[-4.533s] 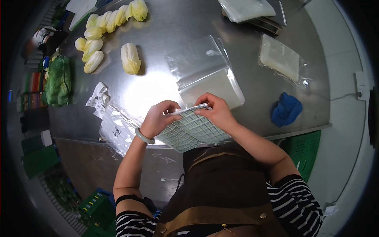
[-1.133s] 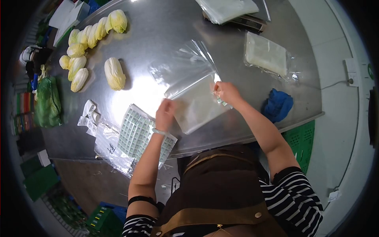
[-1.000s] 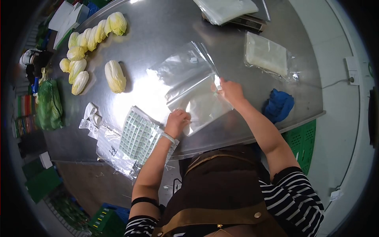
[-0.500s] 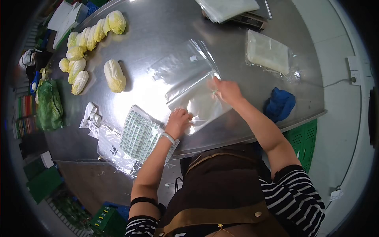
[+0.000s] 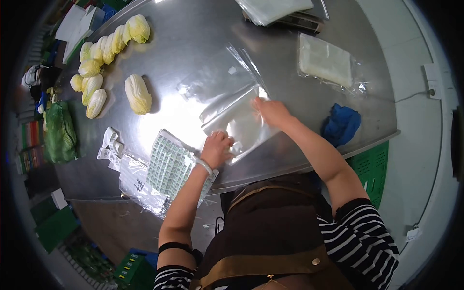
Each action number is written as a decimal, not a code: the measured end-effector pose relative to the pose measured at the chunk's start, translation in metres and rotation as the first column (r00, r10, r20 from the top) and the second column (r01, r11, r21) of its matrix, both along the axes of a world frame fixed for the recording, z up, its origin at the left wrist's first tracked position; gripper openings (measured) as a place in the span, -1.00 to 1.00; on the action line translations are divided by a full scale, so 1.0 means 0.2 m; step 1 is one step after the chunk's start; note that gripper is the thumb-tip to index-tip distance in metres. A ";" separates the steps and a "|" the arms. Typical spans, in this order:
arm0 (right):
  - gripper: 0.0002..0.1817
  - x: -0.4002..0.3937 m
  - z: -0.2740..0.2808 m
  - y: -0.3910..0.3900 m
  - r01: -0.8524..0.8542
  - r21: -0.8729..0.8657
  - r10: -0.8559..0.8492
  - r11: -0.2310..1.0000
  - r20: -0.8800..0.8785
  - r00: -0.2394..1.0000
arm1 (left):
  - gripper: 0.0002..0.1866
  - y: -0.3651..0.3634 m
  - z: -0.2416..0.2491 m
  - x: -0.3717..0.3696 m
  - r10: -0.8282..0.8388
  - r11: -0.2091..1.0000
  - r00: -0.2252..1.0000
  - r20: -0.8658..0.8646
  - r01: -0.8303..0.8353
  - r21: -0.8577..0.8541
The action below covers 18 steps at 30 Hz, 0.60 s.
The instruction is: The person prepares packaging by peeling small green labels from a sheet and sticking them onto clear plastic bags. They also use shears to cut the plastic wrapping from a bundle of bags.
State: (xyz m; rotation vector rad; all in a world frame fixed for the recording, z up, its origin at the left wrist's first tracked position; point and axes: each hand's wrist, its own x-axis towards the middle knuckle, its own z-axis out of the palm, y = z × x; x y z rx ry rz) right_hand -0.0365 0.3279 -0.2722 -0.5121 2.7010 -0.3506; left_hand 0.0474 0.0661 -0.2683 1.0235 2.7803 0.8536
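Observation:
A stack of clear plastic bags (image 5: pixel 246 126) lies flat on the steel table in front of me, its far layers spread toward the upper left. My left hand (image 5: pixel 217 149) rests on the bags' near left part, fingers bent but apart. Across the right side of the top bag lies my right hand (image 5: pixel 271 113), fingertips against the film and slightly blurred; whatever is under them is hidden. Beside my left wrist is a sheet of small green-and-white printed labels (image 5: pixel 166 162), partly under the forearm.
Several napa cabbages (image 5: pixel 137 94) lie at the upper left. A strip of white labels (image 5: pixel 111 149) and a plastic wrapper (image 5: pixel 133 174) sit left. To the right are a pack of bags (image 5: pixel 325 59) and a blue cloth (image 5: pixel 341 125). A scale (image 5: pixel 299 22) carries more bags.
My right hand has slid a little left across the bag. The small green mark seen by its fingers before is now covered. My left hand stays in nearly the same place.

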 end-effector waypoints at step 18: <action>-0.72 -0.06 -0.16 -0.01 0.048 -0.317 -0.070 0.947 -0.058 0.996 | -0.71 0.00 -0.05 0.02 0.096 0.988 0.970 0.222 -0.121 0.100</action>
